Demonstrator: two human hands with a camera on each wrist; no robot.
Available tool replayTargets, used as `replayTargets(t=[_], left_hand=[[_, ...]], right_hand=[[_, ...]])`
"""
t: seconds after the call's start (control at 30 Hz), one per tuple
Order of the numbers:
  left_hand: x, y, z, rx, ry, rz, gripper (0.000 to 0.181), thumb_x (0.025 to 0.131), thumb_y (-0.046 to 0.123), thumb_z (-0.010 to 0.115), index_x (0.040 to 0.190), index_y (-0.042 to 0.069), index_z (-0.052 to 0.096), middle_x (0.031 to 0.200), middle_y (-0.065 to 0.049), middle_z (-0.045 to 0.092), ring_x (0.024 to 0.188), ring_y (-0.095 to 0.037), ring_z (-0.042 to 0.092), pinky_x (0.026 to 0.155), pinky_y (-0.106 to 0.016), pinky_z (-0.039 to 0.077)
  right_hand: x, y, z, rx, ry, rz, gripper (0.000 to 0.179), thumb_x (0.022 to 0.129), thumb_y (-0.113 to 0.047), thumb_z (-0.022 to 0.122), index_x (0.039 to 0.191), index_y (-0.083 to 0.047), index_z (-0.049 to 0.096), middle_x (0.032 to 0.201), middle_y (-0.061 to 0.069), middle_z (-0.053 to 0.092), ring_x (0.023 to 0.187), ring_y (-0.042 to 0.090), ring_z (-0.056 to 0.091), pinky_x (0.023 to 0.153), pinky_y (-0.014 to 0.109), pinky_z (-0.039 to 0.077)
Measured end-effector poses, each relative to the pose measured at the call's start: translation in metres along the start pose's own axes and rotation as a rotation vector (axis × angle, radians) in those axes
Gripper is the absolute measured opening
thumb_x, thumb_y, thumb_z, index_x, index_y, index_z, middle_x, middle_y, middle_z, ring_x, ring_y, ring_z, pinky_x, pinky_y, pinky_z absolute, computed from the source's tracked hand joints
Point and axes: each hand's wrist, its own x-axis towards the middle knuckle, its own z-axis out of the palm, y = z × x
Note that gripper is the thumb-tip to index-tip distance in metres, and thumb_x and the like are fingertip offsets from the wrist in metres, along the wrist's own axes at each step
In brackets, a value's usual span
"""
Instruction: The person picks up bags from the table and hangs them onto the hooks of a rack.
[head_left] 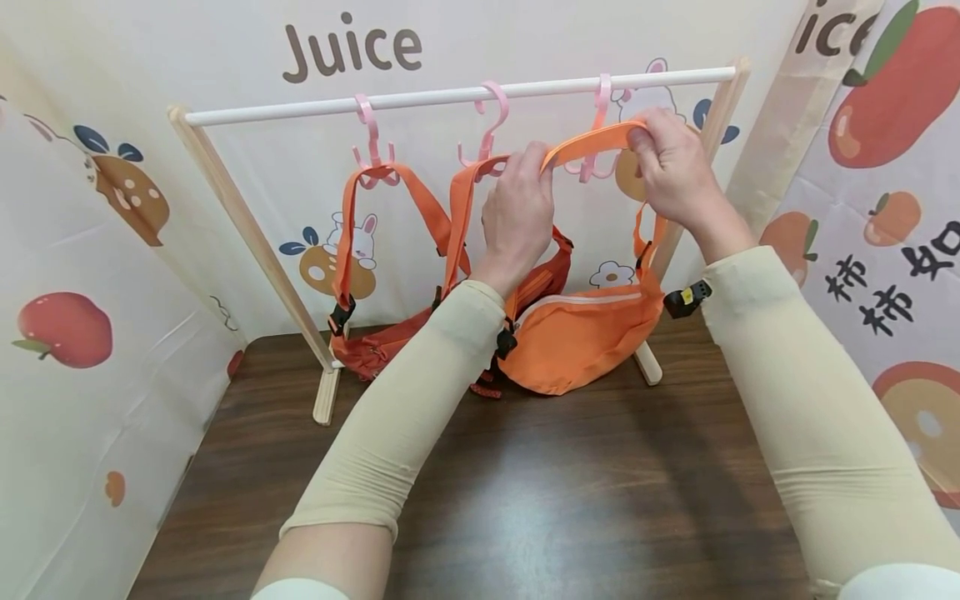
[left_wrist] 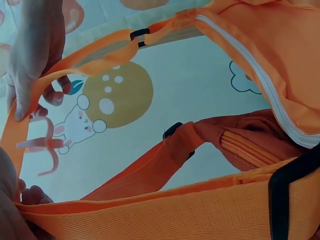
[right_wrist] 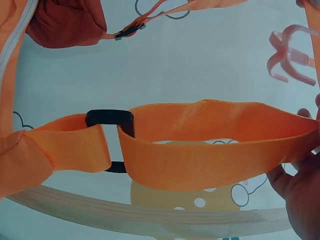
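Both hands hold the strap [head_left: 592, 145] of a bright orange waist bag [head_left: 581, 346], raised in front of the rack. My left hand [head_left: 519, 212] pinches it near the middle hook, my right hand [head_left: 677, 167] farther right and higher. The strap stretches between them, passing in front of the right pink hook [head_left: 602, 100]; in the right wrist view this hook [right_wrist: 287, 52] shows bare prongs. Below the hands hangs the bag, its white zipper toward the top. Two darker orange-red waist bags, one left [head_left: 390, 337] and one partly hidden behind [head_left: 551, 267], hang from the other pink hooks.
The rack has a white rail [head_left: 300, 111] and wooden legs [head_left: 247, 233] on a dark wood table [head_left: 570, 492]. Printed fruit cloth [head_left: 67, 242] covers the walls close behind and at both sides. A black buckle [head_left: 686, 298] dangles near the right sleeve.
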Motion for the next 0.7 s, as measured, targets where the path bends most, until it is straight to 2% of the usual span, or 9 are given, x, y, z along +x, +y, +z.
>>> replayTargets(t=[0.3,0.53,0.7], left_hand=[[-0.001,-0.004,0.004,0.013,-0.034,-0.023,0.033,0.115,0.037,0.044,0.134,0.018,0.063,0.104,-0.002,0.062,0.071,-0.018,0.054,0.057,-0.029,0.046],[-0.004,-0.01,0.009,0.029,-0.081,-0.053,0.031,0.114,0.037,0.046,0.132,0.019,0.064,0.093,-0.001,0.06,0.068,-0.019,0.054,0.056,-0.03,0.046],[-0.005,-0.014,0.011,0.04,-0.102,-0.077,0.03,0.114,0.038,0.047,0.13,0.02,0.064,0.089,-0.001,0.058,0.069,-0.019,0.056,0.058,-0.032,0.044]], right_hand=[[-0.001,0.006,0.004,0.023,-0.097,0.088,0.037,0.115,-0.036,0.041,0.127,-0.005,0.058,0.109,0.014,0.054,0.089,0.023,0.052,0.08,0.032,0.039],[-0.008,0.012,0.013,0.024,-0.111,0.116,0.038,0.115,-0.037,0.04,0.132,-0.007,0.057,0.11,0.013,0.054,0.088,0.024,0.053,0.077,0.034,0.04],[-0.012,0.015,0.018,0.028,-0.09,0.096,0.038,0.115,-0.035,0.041,0.131,-0.007,0.059,0.109,0.013,0.055,0.086,0.023,0.053,0.075,0.033,0.041]])
